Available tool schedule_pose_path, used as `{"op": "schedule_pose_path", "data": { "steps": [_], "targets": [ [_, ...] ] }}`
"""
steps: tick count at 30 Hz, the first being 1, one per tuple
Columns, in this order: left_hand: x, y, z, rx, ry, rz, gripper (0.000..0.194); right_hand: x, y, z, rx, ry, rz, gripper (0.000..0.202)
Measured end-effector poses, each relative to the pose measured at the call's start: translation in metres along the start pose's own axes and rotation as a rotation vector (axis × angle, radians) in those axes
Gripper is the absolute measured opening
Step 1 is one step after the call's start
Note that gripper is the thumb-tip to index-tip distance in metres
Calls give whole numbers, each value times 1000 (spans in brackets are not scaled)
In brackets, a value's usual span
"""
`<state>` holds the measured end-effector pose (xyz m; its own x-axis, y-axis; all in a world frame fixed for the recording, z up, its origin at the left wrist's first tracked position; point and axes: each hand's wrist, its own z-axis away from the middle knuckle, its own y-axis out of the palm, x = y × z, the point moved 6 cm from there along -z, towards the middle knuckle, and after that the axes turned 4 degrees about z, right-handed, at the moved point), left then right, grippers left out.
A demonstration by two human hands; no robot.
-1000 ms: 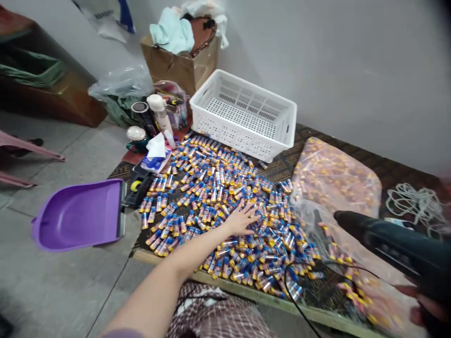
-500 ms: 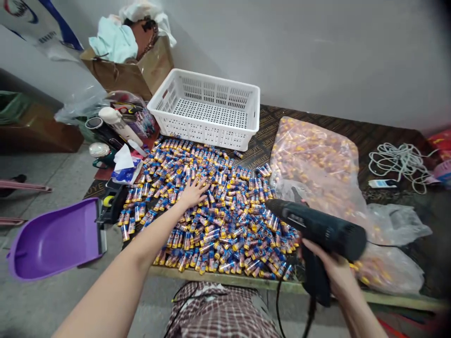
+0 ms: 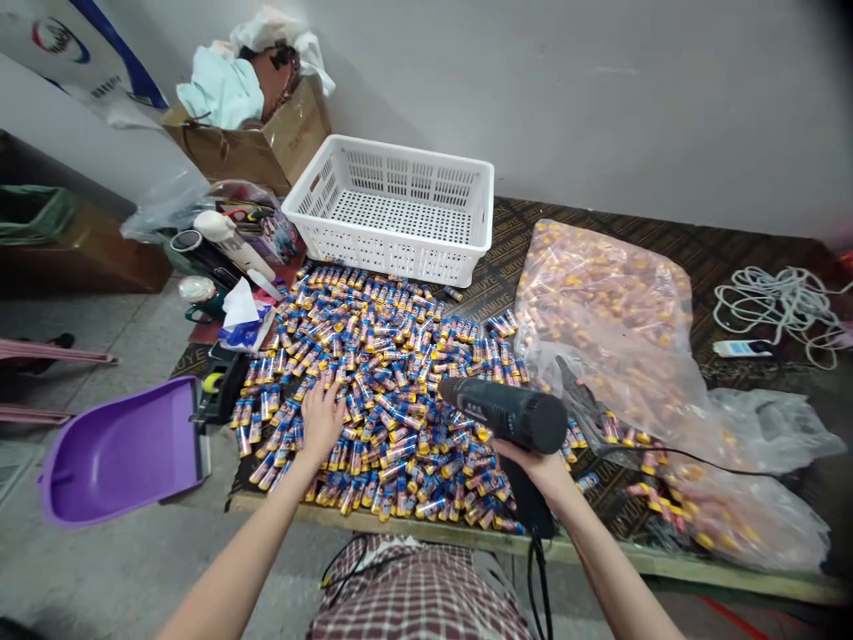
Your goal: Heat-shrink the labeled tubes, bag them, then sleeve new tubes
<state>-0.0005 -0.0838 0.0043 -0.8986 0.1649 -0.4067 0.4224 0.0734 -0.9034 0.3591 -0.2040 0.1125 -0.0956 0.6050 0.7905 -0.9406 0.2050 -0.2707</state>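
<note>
Many small clear tubes with blue and yellow ends [image 3: 400, 356] lie in a spread pile on the dark patterned table [image 3: 506, 267]. My left hand [image 3: 323, 413] rests on the left part of the pile, palm down, fingers apart, holding nothing. In my right hand [image 3: 533, 462] is a black heat gun [image 3: 506, 411], gripped by its handle. Its nozzle points left, over the right part of the pile. To the right lies a large clear plastic bag [image 3: 606, 293] filled with pinkish tubes with yellow ends; several tubes show beside its lower part.
Behind the pile stands a white plastic basket [image 3: 393, 244]. At the left are bottles [image 3: 233, 240], a cardboard box [image 3: 293, 133] and a purple dustpan [image 3: 126, 453]. A coiled white cord [image 3: 766, 302] lies far right. The heat gun's black cable hangs over the front edge.
My left hand has moved left and toward me over the pile. My right hand has brought the heat gun left, uncovering tubes beside the bag. The view has shifted slightly.
</note>
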Motion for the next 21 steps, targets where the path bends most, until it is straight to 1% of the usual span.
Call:
{"op": "schedule_pose_path", "data": {
  "steps": [1,3,4,5,7,9,10,11,12,13,14,15,16,18,20,21],
  "targets": [
    [-4,2,8,-23,-14,20,39,2,10,3,44,-18,25,37],
    [-19,9,21,-55,-16,64,36,4,25,8,109,-39,55,36],
    [-31,14,25,-60,-1,87,35,3,27,10,110,-43,64,35],
    [-44,20,28,-54,30,110,34,1,25,11,89,-41,71,35],
    [-77,35,28,-4,133,147,34,-7,8,14,8,-7,86,32],
    [-110,53,21,74,258,176,34,-19,-18,15,-93,52,74,33],
    [-123,61,14,98,287,193,34,-24,-32,16,-144,72,53,33],
    [-131,66,5,94,274,212,33,-28,-44,16,-195,81,25,34],
    [-134,69,-6,60,216,231,32,-30,-52,16,-233,85,-3,35],
    [-133,69,-17,0,128,250,31,-32,-55,16,-250,88,-24,35],
    [-128,67,-28,-75,28,265,31,-32,-53,14,-242,90,-32,35],
    [-121,62,-37,-153,-67,275,31,-30,-45,12,-203,87,-30,34],
    [-112,55,-44,-223,-142,278,31,-28,-32,9,-147,77,-26,33],
    [-94,41,-53,-311,-231,264,31,-20,2,2,-16,34,-33,33],
    [-76,26,-56,-343,-261,236,30,-11,35,-5,71,-23,-69,35],
    [-68,19,-55,-349,-258,224,29,-9,46,-9,87,-44,-83,35]
  ]
}}
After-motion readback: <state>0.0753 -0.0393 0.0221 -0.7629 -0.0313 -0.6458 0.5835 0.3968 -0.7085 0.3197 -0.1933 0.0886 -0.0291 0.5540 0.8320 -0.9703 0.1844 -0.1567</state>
